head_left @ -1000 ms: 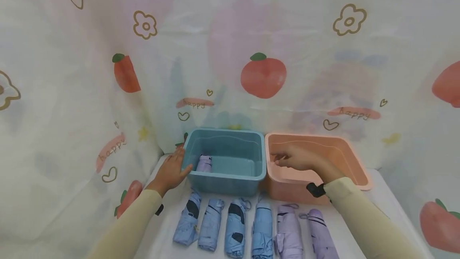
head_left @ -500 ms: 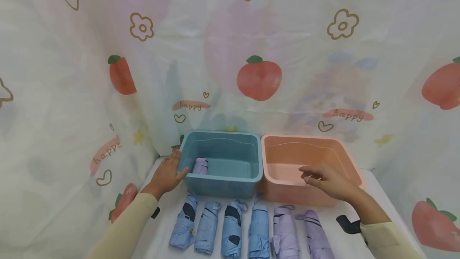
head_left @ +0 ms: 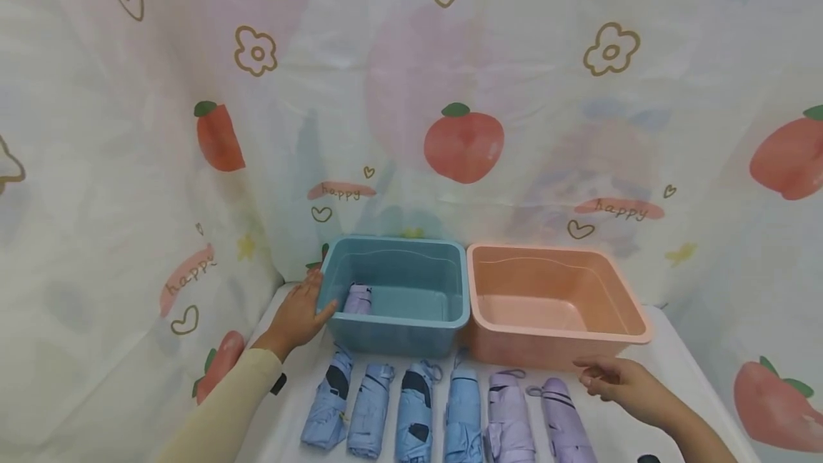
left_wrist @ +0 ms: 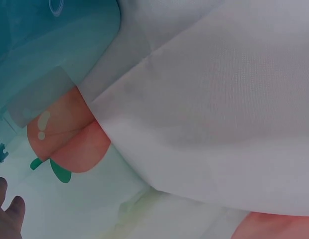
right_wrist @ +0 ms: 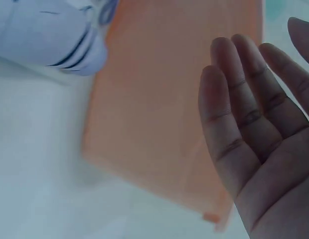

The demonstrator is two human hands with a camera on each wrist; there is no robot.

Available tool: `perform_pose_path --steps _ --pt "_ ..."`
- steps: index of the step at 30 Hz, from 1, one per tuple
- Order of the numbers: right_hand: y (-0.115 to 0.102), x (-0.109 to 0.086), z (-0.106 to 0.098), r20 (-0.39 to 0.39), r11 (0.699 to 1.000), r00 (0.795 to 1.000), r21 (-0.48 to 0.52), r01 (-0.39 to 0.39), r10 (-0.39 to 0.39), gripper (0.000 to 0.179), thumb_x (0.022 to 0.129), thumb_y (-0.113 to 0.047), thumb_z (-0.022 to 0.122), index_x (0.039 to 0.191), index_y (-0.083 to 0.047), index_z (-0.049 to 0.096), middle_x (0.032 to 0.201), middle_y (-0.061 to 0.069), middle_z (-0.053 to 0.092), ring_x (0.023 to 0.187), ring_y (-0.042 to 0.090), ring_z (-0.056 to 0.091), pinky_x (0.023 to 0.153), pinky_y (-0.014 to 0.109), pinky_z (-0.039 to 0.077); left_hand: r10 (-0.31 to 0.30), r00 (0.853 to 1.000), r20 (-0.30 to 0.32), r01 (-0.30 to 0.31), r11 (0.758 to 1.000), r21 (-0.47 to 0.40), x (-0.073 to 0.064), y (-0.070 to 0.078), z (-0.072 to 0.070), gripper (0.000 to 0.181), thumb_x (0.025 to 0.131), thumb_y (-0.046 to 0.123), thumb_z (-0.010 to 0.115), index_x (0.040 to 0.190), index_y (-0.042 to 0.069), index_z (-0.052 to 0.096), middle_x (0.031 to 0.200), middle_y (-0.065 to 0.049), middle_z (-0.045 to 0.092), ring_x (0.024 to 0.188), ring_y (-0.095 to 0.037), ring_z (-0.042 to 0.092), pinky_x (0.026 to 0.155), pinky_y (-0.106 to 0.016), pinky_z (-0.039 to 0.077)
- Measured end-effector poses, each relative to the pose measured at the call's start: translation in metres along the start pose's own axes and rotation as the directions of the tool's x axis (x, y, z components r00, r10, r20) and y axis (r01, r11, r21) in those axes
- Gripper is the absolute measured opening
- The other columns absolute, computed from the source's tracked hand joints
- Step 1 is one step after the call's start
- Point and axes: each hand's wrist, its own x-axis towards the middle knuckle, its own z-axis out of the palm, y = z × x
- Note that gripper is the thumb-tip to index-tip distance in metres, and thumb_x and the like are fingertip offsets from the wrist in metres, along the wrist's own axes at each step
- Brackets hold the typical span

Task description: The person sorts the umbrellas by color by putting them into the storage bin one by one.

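Observation:
My left hand rests on the left end of the teal bin, thumb over its front rim. A folded purple umbrella is inside that bin, at the left. My right hand holds nothing; it hangs low in front of the peach bin, fingers loosely bent. The right wrist view shows its bare palm and relaxed fingers. Nearest to it is a folded lilac umbrella, the right end of a row on the table. Beside that lies another lilac umbrella.
Several folded blue umbrellas continue the row to the left, in front of the teal bin. Both bins stand side by side on a white-covered table. A patterned curtain hangs close behind and along both sides.
My right hand has come out from over the peach bin, moving right and down toward the table's front. The left hand stays on the teal bin. The head view has shifted slightly.

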Motion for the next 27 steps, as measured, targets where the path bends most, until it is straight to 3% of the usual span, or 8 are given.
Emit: perform_pose_path --steps 4,8,13,16,18,22,25,27 --pt "0.026 -0.013 0.016 0.022 0.999 0.999 0.028 -0.030 0.029 0.043 0.089 -0.018 0.054 0.120 0.011 0.046 0.097 0.013 0.059 0.080 0.013 0.060 0.058 0.031 0.048 0.008 1.000 -0.001 -0.008 1.000 0.005 0.001 0.000 0.002 0.078 0.088 0.056 0.034 0.137 -0.005 0.025 0.140 -0.018 0.030 0.129 -0.029 0.025 0.101 -0.045 0.021" --pt "0.047 -0.022 0.035 0.031 0.981 0.982 0.046 -0.187 0.185 0.051 0.085 -0.023 0.059 0.120 0.010 0.045 0.105 0.028 0.053 0.084 0.028 0.059 0.059 0.039 0.049 -0.001 1.000 0.014 0.001 1.000 -0.008 0.001 0.001 0.003 0.078 0.088 0.056 0.033 0.138 -0.003 0.024 0.141 -0.016 0.028 0.130 -0.027 0.023 0.102 -0.043 0.019" --pt "0.069 -0.025 0.063 0.080 0.908 0.905 0.001 -0.420 0.418 0.063 0.079 -0.035 0.065 0.124 0.003 0.045 0.106 0.034 0.047 0.087 0.040 0.055 0.065 0.050 0.046 -0.006 1.000 0.026 0.006 1.000 -0.011 0.000 0.002 0.003 0.079 0.088 0.057 0.033 0.138 -0.003 0.024 0.142 -0.016 0.026 0.130 -0.026 0.022 0.103 -0.043 0.019" --pt "0.077 -0.023 0.076 0.102 0.875 0.872 0.019 -0.484 0.479 0.070 0.075 -0.039 0.067 0.128 -0.001 0.042 0.106 0.030 0.049 0.088 0.040 0.055 0.068 0.051 0.045 -0.010 1.000 0.018 0.011 1.000 -0.013 0.000 0.003 0.002 0.078 0.088 0.055 0.035 0.138 -0.004 0.024 0.141 -0.016 0.027 0.130 -0.027 0.023 0.102 -0.044 0.020" --pt "0.078 -0.023 0.082 0.088 0.886 0.885 0.037 -0.462 0.458 0.072 0.074 -0.037 0.068 0.131 -0.003 0.039 0.108 0.030 0.048 0.090 0.039 0.053 0.069 0.052 0.044 -0.019 1.000 0.011 0.020 1.000 -0.014 0.000 0.004 0.001 0.078 0.088 0.056 0.035 0.138 -0.004 0.025 0.141 -0.017 0.027 0.129 -0.029 0.025 0.101 -0.045 0.022" --pt "0.077 -0.021 0.090 0.009 0.943 0.944 -0.051 -0.328 0.329 0.074 0.073 -0.034 0.069 0.134 -0.008 0.036 0.114 0.032 0.047 0.097 0.042 0.050 0.075 0.057 0.040 -0.041 0.999 0.002 0.041 0.999 -0.019 0.000 0.003 0.002 0.080 0.087 0.059 0.032 0.138 -0.002 0.024 0.141 -0.017 0.026 0.127 -0.033 0.027 0.099 -0.048 0.024" --pt "0.075 -0.018 0.097 -0.051 0.945 0.951 -0.107 -0.308 0.304 0.077 0.068 -0.036 0.072 0.133 -0.011 0.038 0.118 0.030 0.046 0.100 0.042 0.049 0.079 0.060 0.036 -0.046 0.999 -0.008 0.046 0.999 -0.023 0.000 0.001 0.003 0.081 0.087 0.060 0.030 0.139 -0.002 0.024 0.142 -0.016 0.026 0.126 -0.033 0.028 0.099 -0.049 0.025" --pt "0.076 -0.014 0.100 -0.063 0.937 0.941 -0.097 -0.336 0.331 0.079 0.066 -0.037 0.073 0.132 -0.010 0.039 0.119 0.029 0.046 0.100 0.041 0.049 0.080 0.060 0.035 -0.048 0.999 -0.008 0.048 0.999 -0.023 0.000 0.000 0.004 0.081 0.087 0.060 0.030 0.139 -0.002 0.023 0.142 -0.016 0.026 0.126 -0.033 0.028 0.099 -0.049 0.025"
